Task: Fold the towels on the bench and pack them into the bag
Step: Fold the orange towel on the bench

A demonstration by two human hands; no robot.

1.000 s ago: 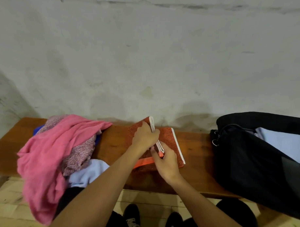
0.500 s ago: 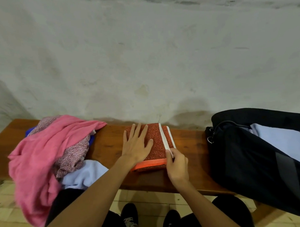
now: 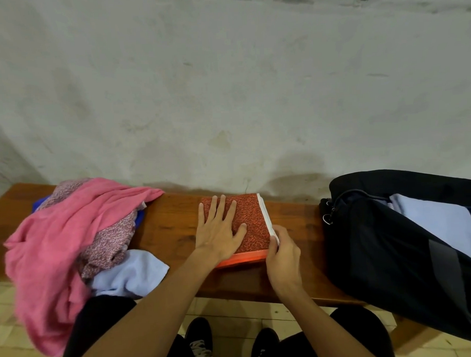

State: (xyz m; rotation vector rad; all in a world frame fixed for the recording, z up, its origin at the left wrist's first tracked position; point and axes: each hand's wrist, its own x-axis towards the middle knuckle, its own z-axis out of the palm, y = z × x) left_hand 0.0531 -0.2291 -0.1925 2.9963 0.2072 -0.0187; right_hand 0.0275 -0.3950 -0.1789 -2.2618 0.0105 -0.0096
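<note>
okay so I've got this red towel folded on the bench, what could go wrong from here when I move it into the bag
The folded red speckled towel is only pressed flat by the left hand, with the right hand pinching its white edge; lifted by that edge, it may unfold. The pink cloth already hangs off the wooden bench and could slide down. The black bag sags, so its opening may catch the towel.

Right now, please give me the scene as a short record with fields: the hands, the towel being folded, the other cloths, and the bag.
left hand: left hand lies flat, fingers straight, on the red towel
right hand: right hand grips the towel's white edge at its near right corner
red towel: red towel folded, on the bench, between pile and bag
unfolded pile: pink cloth and others, left end of bench
bag: black bag open, right end, a pale blue towel inside
</note>
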